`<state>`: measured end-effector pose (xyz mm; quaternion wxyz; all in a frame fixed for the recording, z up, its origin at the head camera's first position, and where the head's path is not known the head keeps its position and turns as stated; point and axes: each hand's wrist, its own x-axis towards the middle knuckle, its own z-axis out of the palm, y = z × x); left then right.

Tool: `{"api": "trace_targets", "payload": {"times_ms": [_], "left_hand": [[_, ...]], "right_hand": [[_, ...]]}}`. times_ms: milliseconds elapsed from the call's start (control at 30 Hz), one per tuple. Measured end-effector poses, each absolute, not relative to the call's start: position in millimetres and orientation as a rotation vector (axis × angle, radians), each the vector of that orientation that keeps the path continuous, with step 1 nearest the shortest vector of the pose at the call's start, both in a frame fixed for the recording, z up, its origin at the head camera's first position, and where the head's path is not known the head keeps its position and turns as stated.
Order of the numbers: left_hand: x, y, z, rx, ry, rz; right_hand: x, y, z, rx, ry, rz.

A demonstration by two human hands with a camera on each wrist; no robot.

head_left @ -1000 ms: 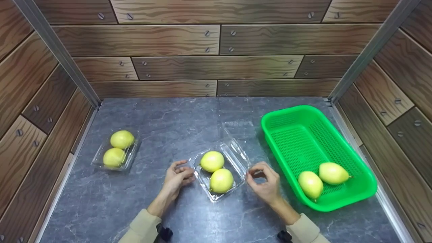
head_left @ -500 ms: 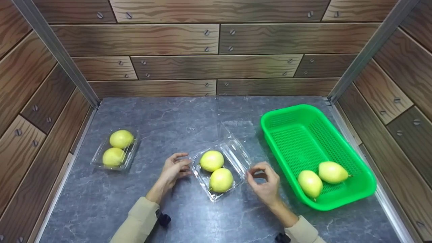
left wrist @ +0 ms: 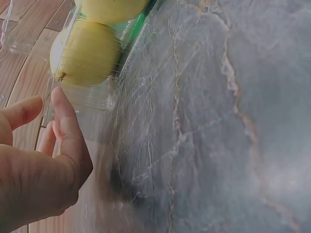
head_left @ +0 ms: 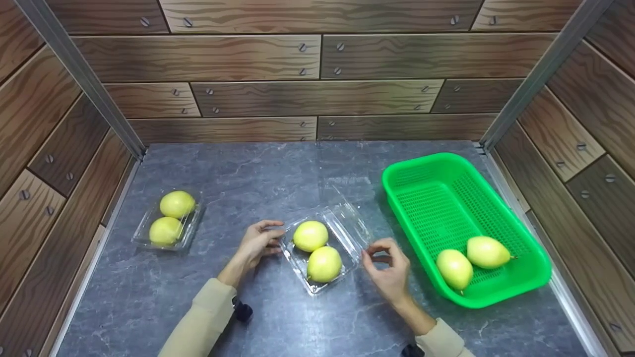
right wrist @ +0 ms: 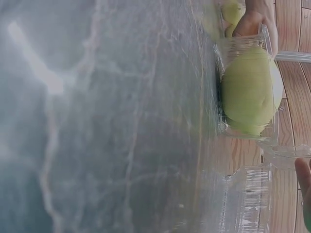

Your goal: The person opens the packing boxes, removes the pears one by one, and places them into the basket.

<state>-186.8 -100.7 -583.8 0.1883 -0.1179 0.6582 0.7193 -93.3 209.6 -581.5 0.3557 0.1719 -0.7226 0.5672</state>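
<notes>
Two yellow-green pears (head_left: 310, 236) sit in an open clear plastic clamshell box (head_left: 313, 291) at the middle of the table. Its lid (head_left: 354, 218) tilts up on the right side. With thumb and forefinger my right hand (head_left: 391, 271) pinches the lid's near corner; in the right wrist view only its fingertips (right wrist: 303, 174) show, at the lower right. My left hand (head_left: 255, 244) is at the box's left edge, fingers loosely extended and holding nothing. In the left wrist view the left fingertips (left wrist: 58, 97) are right at the box wall, just below a pear (left wrist: 90, 53).
A green basket (head_left: 407, 218) with two pears (head_left: 455, 269) stands on the right. At the left, two more pears (head_left: 166, 231) lie in another clear clamshell box (head_left: 186, 243). Another transparent plastic box (head_left: 349, 184) sits behind the middle one. Wood-patterned walls (head_left: 258, 57) enclose the table.
My left hand has shifted slightly up and along the box's left edge. The lid has leaned a little further outward to the right. My right hand keeps its pinch at the lid corner.
</notes>
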Motion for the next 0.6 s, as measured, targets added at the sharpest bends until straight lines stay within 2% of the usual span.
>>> {"api": "trace_targets", "payload": {"times_ms": [600], "left_hand": [[-191.3,-95.7,-584.6,-0.298,1.835,2.005]], "right_hand": [[-92.0,205.5,-580.5,0.373,-1.886,1.475]]}}
